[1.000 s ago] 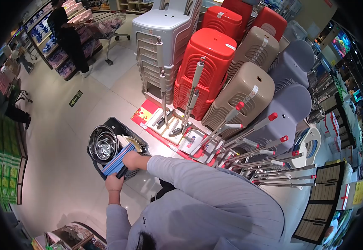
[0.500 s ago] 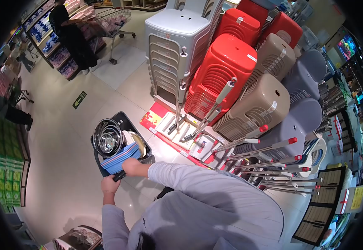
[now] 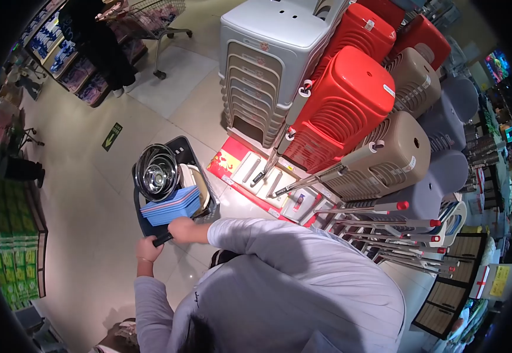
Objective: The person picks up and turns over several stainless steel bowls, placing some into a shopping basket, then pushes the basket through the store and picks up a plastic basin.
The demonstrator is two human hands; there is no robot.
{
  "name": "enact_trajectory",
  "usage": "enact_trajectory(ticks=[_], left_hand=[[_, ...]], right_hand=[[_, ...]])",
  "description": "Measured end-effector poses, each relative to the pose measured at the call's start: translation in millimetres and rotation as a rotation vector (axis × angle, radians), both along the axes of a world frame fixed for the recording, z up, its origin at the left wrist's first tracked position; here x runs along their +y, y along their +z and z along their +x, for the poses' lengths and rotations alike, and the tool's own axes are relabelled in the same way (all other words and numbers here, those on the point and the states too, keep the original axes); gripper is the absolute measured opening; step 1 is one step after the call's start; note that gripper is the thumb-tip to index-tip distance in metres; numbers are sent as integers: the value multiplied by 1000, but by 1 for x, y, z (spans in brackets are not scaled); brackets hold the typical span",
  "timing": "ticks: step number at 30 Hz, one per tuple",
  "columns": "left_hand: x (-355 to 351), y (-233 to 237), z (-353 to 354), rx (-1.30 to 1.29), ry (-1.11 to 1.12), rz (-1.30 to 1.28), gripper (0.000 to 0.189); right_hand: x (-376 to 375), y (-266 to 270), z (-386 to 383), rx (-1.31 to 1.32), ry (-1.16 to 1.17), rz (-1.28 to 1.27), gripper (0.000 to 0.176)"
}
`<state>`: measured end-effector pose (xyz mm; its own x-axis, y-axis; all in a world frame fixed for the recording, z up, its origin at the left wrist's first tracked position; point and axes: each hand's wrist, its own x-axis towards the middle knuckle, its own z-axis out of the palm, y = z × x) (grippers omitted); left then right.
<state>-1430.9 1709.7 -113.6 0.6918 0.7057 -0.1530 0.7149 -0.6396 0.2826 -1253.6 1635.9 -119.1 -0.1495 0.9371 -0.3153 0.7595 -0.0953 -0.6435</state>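
Observation:
A dark shopping basket (image 3: 204, 162) stands on the floor in front of me, its black handle (image 3: 162, 239) pulled toward my body. My left hand (image 3: 149, 249) is closed round one end of this handle. Close beside it, my right hand (image 3: 180, 230) grips the handle's other end, its fingertips partly hidden. Inside the basket, shiny metal bowls (image 3: 158, 174) are nested at the far left. Nearest my hands lies a blue, layered stack (image 3: 172, 206) whose kind I cannot make out. A cream-coloured item (image 3: 195, 182) leans along the right side.
Stacked white stools (image 3: 256, 65), red stools (image 3: 350, 88) and beige stools (image 3: 385, 156) rise on my right. Mops with metal poles (image 3: 368, 209) stick out beside them. A person (image 3: 100, 47) with a shopping cart (image 3: 157, 35) stands at the upper left. Green packages (image 3: 15, 265) line the left edge.
My view has shifted slightly, so the stools appear larger and further right. Both hands keep their hold on the basket handle. The person by the cart appears higher in view.

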Motion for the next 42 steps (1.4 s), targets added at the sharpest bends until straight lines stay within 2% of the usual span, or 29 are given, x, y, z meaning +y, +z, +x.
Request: enact_trajectory(ticks=[9, 22, 29, 32, 38, 42], left_hand=[[101, 6, 53, 36, -99, -26, 19], [244, 6, 145, 38, -330, -57, 22], [299, -6, 186, 61, -399, 0, 24], [323, -19, 200, -4, -451, -12, 24], [361, -14, 247, 105, -472, -1, 22], [386, -11, 281, 84, -515, -5, 22]], right_hand=[[78, -5, 37, -47, -134, 106, 15], [189, 3, 103, -197, -336, 9, 23], [231, -8, 136, -239, -414, 100, 21], [247, -7, 149, -258, -433, 109, 22], [280, -12, 186, -217, -478, 128, 22], [305, -17, 216, -213, -507, 138, 23]])
